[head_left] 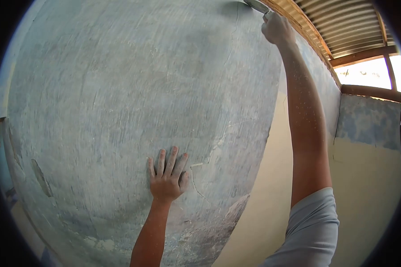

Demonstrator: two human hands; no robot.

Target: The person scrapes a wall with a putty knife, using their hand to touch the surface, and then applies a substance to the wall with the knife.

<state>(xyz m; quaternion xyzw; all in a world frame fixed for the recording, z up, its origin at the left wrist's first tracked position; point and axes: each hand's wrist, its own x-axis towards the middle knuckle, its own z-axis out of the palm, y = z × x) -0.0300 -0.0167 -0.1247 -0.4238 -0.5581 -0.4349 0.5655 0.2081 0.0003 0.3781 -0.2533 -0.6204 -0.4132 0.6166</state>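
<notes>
A grey-blue wall [120, 98] with fine scratches and thin cracks fills most of the view. My left hand [168, 175] lies flat against its lower middle, dusty fingers spread, holding nothing. High at the upper right, my right hand [278, 29] is closed around the handle of a scraper [256, 6]. The scraper's flat blade meets the wall near its top edge, beside a thin vertical crack, and is partly cut off by the frame. White specks of dust cover my right forearm.
A corrugated metal roof [347, 24] on wooden beams [365, 57] is at the upper right, above a bright opening. A cream-and-blue wall [370, 178] stands at the right. A chipped patch [41, 178] marks the scratched wall's lower left.
</notes>
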